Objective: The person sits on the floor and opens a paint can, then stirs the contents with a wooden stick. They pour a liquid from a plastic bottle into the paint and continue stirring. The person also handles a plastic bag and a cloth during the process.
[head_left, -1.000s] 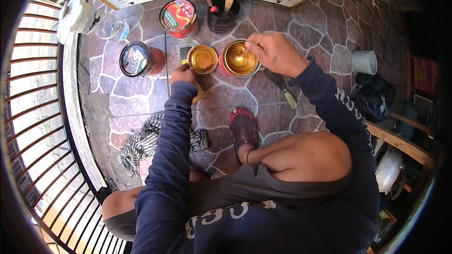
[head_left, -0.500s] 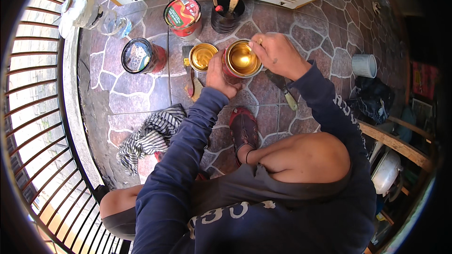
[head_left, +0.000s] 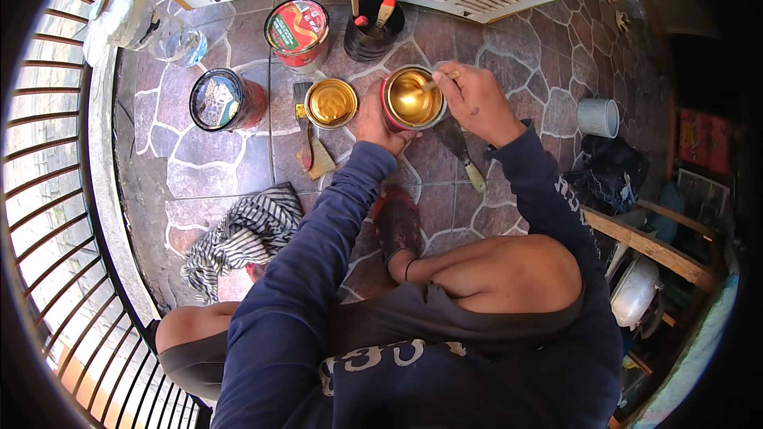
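the left hand (head_left: 372, 121) is wrapped around the side of an open can of gold paint (head_left: 413, 98), seemingly to steady it, while the right hand (head_left: 475, 100) pinches a thin stick (head_left: 433, 83) dipped into it. the can stands on the stone floor (head_left: 238, 167) between both hands. just left of the left hand sits a 2nd open gold can (head_left: 331, 102), with a paintbrush (head_left: 308, 137) lying beside it. under the right hand lies a putty knife (head_left: 461, 149). beyond the hands stand a red tin (head_left: 297, 29) and a dark pot of brushes (head_left: 372, 25). farther left are a lidded can (head_left: 219, 99) and a striped rag (head_left: 242, 237).
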### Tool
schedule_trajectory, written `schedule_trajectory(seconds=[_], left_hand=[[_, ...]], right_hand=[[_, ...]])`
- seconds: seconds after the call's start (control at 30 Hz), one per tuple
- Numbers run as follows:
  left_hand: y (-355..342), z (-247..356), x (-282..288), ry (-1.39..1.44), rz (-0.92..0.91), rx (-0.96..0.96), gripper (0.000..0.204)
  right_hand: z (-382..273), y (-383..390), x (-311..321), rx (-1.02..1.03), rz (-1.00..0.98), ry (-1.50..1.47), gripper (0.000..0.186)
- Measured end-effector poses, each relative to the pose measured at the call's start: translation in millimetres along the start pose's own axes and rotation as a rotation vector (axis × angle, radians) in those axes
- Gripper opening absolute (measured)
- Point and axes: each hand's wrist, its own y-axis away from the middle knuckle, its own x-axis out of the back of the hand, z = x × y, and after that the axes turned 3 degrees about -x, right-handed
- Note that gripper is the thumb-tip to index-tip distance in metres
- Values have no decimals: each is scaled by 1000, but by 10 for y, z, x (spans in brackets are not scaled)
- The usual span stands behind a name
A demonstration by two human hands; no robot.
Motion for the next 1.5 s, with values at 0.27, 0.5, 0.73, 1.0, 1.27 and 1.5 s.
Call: schedule_trajectory(seconds=[0.27, 0.5, 0.73, 1.0, 1.27, 1.5], left_hand=[[-4, -59, -29, -8, -2, -15, 120], [-35, -69, -54, -38, 5, -25, 120], [-35, -72, -65, 26, -23, 6, 118], [-34, -73, -61, 39, -48, 36, 118], [-48, -97, -84, -22, 4, -26, 115], [-50, -99, -73, 71, -31, -3, 118]], right_hand=[[-11, -14, -19, -118, 90, 97, 23], [-29, -13, -51, -28, 181, -13, 24], [9, -24, -70, -48, 118, -50, 23], [29, -43, -83, -75, 63, -72, 23], [15, -57, -58, -54, 134, 10, 24], [53, -71, -104, -66, 41, -151, 24]])
